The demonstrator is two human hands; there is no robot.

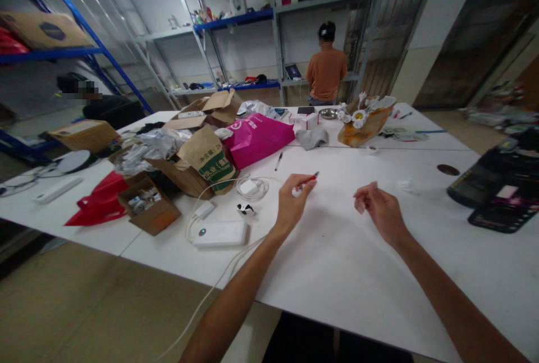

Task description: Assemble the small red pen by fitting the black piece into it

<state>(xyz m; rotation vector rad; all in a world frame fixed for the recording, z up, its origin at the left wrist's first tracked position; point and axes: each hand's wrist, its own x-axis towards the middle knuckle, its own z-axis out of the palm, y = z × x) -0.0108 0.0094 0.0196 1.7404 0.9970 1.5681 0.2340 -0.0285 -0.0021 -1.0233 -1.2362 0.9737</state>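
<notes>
My left hand (292, 199) is raised over the white table (320, 273), its thumb and fingers closed on a small red object with a dark tip (314, 176); its exact kind is too small to tell. To the right, my right hand (381, 210) hovers above the table with fingers loosely bent and apart, and I see nothing clear in it. Left of my left hand lie a black-and-white small item (245, 210), a white power bank (221, 234) and a coiled white cable (263, 190) with a charger. A black pen (278, 161) rests beyond that hand.
A pink bag (259, 139), a brown paper bag (213, 161), a cardboard box (151, 208) and a red bag (101, 200) crowd the left. Behind stand a grey cloth (312, 138) and an orange-brown bag (366, 127). Black trays (501, 189) are at right. A person (327, 74) faces the shelves.
</notes>
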